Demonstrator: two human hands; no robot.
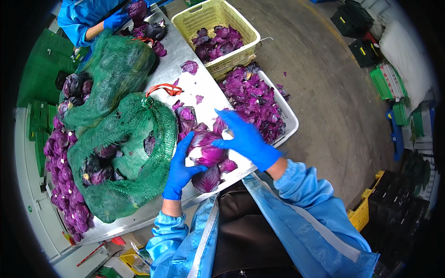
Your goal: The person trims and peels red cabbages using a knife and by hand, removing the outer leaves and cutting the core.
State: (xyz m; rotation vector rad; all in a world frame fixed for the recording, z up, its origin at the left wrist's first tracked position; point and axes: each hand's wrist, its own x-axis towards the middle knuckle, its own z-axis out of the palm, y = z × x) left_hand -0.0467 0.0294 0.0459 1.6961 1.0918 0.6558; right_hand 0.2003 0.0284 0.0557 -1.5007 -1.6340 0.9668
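A red cabbage head [208,148] with a pale patch on its side is gripped in my left hand [179,166], which wears a blue glove. My right hand [248,140], gloved too and slightly blurred, spreads its fingers at the cabbage's right side. The thumb lies by the cabbage, and I cannot tell whether it presses on it. Loose purple outer leaves [206,179] lie under and around the cabbage on the metal table [205,81]. Left of my hands a green mesh sack [156,139] lies open with a few dark cabbages [100,170] inside.
A white crate [293,121] heaped with leaves and a yellow crate [240,55] holding more stand beyond the table's right edge. Another full mesh sack [118,66] lies farther back. Peeled cabbages [66,180] line the far left side. A co-worker's gloved hand [116,20] is at the top.
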